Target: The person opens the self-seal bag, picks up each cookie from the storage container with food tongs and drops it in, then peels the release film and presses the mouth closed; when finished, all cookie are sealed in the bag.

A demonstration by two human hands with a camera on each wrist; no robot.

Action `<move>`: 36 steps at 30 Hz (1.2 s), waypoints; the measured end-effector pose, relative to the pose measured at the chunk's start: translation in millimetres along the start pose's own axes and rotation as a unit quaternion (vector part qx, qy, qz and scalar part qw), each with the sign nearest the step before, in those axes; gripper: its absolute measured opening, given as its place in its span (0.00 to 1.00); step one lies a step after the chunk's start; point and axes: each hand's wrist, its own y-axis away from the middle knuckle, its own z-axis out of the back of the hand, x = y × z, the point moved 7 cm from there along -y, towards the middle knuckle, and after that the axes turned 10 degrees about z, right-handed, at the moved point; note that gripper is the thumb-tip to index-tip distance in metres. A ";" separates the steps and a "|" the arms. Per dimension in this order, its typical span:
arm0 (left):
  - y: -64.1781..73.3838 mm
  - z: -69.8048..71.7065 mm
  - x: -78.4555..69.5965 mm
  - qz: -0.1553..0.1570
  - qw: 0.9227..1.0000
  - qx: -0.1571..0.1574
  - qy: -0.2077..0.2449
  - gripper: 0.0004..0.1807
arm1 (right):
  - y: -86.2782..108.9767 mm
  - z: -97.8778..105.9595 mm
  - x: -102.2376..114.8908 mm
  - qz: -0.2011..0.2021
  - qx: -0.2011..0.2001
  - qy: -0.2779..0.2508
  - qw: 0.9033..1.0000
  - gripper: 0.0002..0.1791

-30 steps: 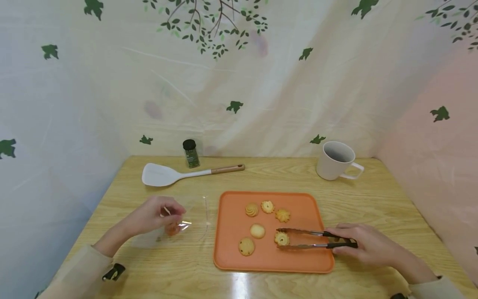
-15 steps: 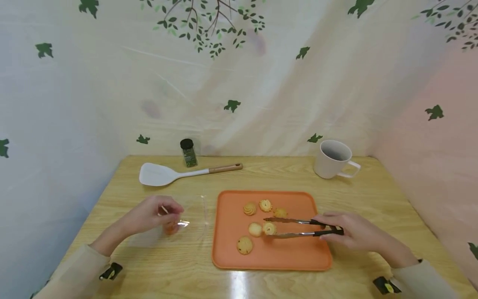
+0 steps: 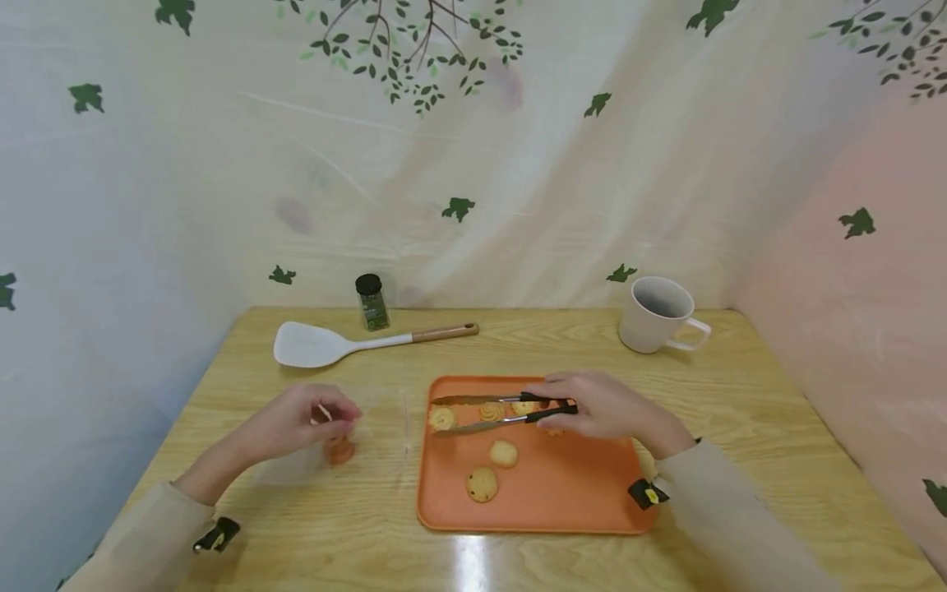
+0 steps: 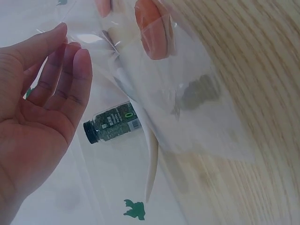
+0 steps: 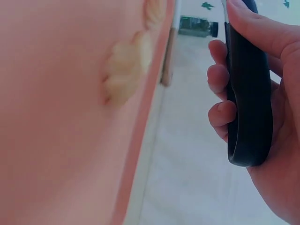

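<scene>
My left hand (image 3: 314, 423) pinches the upper edge of a clear plastic bag (image 4: 201, 126), left of the orange tray. Inside the bag shows an orange-pink rounded piece (image 4: 152, 30), whose kind I cannot tell. My right hand (image 3: 599, 407) grips the black handles of metal tongs (image 5: 248, 89). Between the tongs' tips, over the tray's left edge, is a flower-shaped cookie (image 3: 442, 419). On the tray (image 3: 577, 493) lie a round pale cookie (image 3: 504, 454) and a speckled cookie (image 3: 482, 485). A swirled cookie (image 3: 491, 411) and others are partly hidden behind the tongs and right hand.
A white spatula (image 3: 307, 345) with a wooden handle lies behind the bag. Beyond it stands a black-capped jar of green herbs (image 3: 373, 306). The white mug (image 3: 654, 316) is at the back right, and a leaf-printed cloth (image 3: 473, 164) hangs behind the table (image 3: 547, 345).
The right hand has carried the tongs and flower-shaped cookie leftward and back across the tray, from its middle to the left edge. The left hand has stayed almost still at the bag.
</scene>
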 end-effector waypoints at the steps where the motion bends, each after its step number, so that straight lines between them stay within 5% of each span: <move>1: -0.5 0.5 -1.0 -0.002 1.000 -0.002 -0.001 0.08 | -7.2 -1.4 0.0 -0.004 0.005 -0.001 1.000 0.31; 18: -4.5 1.1 -8.5 -0.032 0.999 -0.025 0.006 0.07 | -94.5 -40.6 12.3 0.008 0.081 0.056 0.995 0.27; 26: -4.7 2.1 -12.8 -0.045 0.999 -0.030 0.008 0.06 | -120.7 -52.9 29.4 -0.004 0.057 0.111 0.992 0.24; 36: -6.3 4.1 -8.4 -0.029 0.999 -0.031 -0.006 0.07 | -127.8 -62.3 40.2 -0.043 0.017 0.133 0.990 0.25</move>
